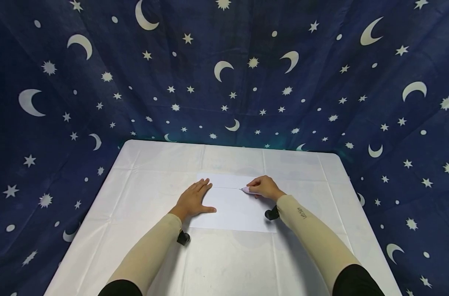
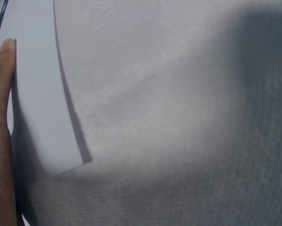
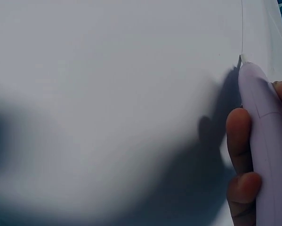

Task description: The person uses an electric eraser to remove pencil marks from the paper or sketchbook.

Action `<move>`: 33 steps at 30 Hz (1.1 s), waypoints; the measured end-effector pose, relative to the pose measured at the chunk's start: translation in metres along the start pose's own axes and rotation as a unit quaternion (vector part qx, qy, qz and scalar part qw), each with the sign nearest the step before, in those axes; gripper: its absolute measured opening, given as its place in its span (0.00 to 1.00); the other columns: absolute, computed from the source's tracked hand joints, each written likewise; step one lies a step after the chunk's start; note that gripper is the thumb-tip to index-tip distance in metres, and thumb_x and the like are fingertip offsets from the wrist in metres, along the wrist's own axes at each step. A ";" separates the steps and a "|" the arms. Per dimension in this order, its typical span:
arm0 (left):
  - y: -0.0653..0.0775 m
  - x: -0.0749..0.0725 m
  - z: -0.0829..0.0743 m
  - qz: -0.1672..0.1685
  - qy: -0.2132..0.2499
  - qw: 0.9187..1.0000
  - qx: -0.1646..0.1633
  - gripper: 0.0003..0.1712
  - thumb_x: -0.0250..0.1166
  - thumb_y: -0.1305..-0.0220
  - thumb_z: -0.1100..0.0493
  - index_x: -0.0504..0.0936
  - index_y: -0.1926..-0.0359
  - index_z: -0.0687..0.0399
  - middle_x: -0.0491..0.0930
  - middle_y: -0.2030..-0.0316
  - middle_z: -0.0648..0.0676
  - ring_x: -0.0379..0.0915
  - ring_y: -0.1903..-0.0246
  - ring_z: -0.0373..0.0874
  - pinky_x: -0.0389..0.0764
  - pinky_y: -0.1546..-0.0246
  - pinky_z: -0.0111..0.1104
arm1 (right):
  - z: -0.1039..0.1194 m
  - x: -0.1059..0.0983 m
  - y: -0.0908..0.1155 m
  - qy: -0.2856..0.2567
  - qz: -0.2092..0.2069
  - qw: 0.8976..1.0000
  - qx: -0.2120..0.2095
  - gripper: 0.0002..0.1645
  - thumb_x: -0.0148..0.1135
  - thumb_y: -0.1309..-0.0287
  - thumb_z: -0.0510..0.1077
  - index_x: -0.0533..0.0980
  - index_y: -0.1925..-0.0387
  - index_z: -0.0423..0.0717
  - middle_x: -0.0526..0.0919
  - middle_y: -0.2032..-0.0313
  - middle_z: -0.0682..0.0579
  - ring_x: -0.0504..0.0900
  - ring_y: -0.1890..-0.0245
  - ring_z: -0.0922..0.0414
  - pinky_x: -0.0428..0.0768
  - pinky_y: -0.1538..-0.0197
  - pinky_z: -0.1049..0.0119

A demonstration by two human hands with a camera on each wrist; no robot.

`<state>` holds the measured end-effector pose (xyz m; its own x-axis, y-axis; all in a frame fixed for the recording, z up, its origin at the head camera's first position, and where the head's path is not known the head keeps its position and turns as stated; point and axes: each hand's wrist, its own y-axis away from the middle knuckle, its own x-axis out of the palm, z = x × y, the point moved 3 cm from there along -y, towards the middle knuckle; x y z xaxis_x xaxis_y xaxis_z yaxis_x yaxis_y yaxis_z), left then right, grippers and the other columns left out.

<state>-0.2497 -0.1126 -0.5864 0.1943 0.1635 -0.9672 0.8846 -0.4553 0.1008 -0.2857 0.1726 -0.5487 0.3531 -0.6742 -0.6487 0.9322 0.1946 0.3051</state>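
Observation:
A white sheet of paper [image 1: 231, 216] lies across the middle of the table. On its left part rests my left hand [image 1: 194, 200], fingers spread and thumb pointing right; in the left wrist view the thumb [image 2: 2, 77] lies along the paper [image 2: 42, 94]. My right hand [image 1: 266, 188] pinches a thick pale lavender pen [image 3: 268, 136] near its front. The pen's narrow tip meets the end of a thin dark line [image 3: 242, 28] on the paper. In the head view this line runs sideways across the upper part of the sheet, between the hands.
A white cloth with fold creases covers the table [image 1: 154, 164]. Dark blue fabric [image 1: 194, 70] with moons and stars hangs behind and at both sides. Small black wrist cameras sit under the left sleeve [image 1: 150, 246] and the right sleeve [image 1: 313, 234]. Shadow falls over the paper by the right hand.

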 end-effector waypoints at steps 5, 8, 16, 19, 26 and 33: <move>0.001 -0.002 -0.002 -0.003 0.007 1.000 0.000 0.62 0.50 0.65 0.17 0.52 0.31 0.44 0.42 0.31 0.45 0.33 0.33 0.41 0.41 0.36 0.35 | 0.004 0.003 -0.001 0.000 -0.006 1.000 -0.005 0.09 0.66 0.53 0.43 0.83 0.66 0.48 0.81 0.76 0.54 0.79 0.81 0.52 0.73 0.68 0.68; 0.002 -0.002 -0.002 -0.008 0.008 1.000 0.002 0.62 0.50 0.65 0.17 0.53 0.32 0.45 0.43 0.31 0.45 0.34 0.33 0.41 0.41 0.36 0.36 | 0.008 0.005 0.001 -0.011 -0.001 1.000 -0.013 0.10 0.66 0.52 0.42 0.83 0.65 0.47 0.81 0.77 0.53 0.80 0.80 0.51 0.74 0.70 0.68; 0.001 0.000 -0.002 -0.007 -0.002 1.000 0.000 0.62 0.48 0.65 0.16 0.52 0.31 0.44 0.42 0.31 0.45 0.33 0.33 0.41 0.40 0.36 0.35 | 0.013 0.005 0.003 -0.024 0.014 0.999 -0.042 0.10 0.63 0.50 0.41 0.82 0.64 0.44 0.81 0.77 0.51 0.79 0.81 0.52 0.73 0.73 0.69; 0.001 -0.001 -0.002 -0.005 -0.005 1.000 -0.001 0.62 0.48 0.65 0.16 0.51 0.31 0.44 0.41 0.31 0.45 0.33 0.33 0.40 0.39 0.36 0.34 | 0.012 0.003 0.003 -0.017 0.009 0.999 -0.031 0.10 0.64 0.51 0.42 0.83 0.64 0.45 0.81 0.75 0.53 0.80 0.80 0.52 0.73 0.72 0.68; 0.001 -0.001 -0.001 -0.011 0.003 1.000 0.001 0.61 0.49 0.64 0.17 0.52 0.31 0.44 0.42 0.31 0.44 0.33 0.33 0.40 0.40 0.36 0.34 | 0.003 0.001 -0.001 0.009 -0.005 1.000 0.003 0.10 0.65 0.53 0.44 0.83 0.66 0.49 0.80 0.76 0.54 0.79 0.80 0.53 0.71 0.67 0.67; 0.001 0.000 0.000 -0.027 0.012 0.999 0.013 0.62 0.49 0.65 0.17 0.54 0.32 0.46 0.45 0.32 0.46 0.36 0.33 0.43 0.43 0.36 0.37 | 0.008 0.001 0.000 -0.004 0.000 1.000 -0.008 0.10 0.66 0.52 0.43 0.83 0.65 0.47 0.81 0.77 0.55 0.79 0.80 0.51 0.72 0.67 0.66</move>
<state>-0.2485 -0.1127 -0.5865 0.1571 0.2093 -0.9651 0.8830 -0.4675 0.0423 -0.2863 0.1659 -0.5437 0.3524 -0.6795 -0.6435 0.9335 0.2061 0.2936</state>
